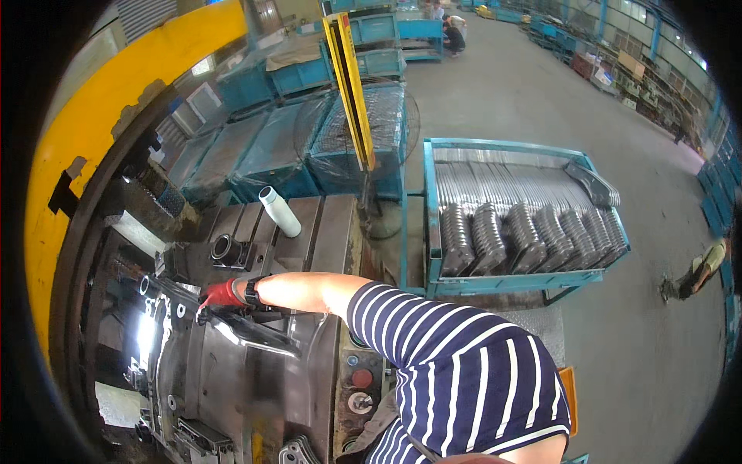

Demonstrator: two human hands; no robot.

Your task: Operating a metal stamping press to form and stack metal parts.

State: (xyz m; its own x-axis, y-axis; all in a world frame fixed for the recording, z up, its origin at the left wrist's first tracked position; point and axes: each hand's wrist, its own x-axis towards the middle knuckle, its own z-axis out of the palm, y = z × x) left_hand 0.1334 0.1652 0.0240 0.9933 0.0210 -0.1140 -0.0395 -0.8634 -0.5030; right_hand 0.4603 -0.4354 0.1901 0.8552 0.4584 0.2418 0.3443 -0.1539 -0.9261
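My right hand [222, 294], in a red glove with a dark watch at the wrist, reaches left over the bed of a press. Its fingers curl down at the end of a shiny, bent sheet-metal part [251, 334] and look closed on its edge. Beneath that part lies a large, smooth steel die [232, 379]. Bright light glares off the die's far left side. Outside the picture is my left hand. A pale cylindrical bottle [280, 211] stands on the slotted press bed beyond my forearm, near a dark round fitting [226, 249].
The yellow press frame [131, 69] arches at left. A control panel [361, 379] with buttons sits by my body. Right of the press, a blue bin [510, 284] holds stacked metal parts. A yellow post [352, 93], a fan and blue crates stand behind. A person's leg [699, 271] shows at right.
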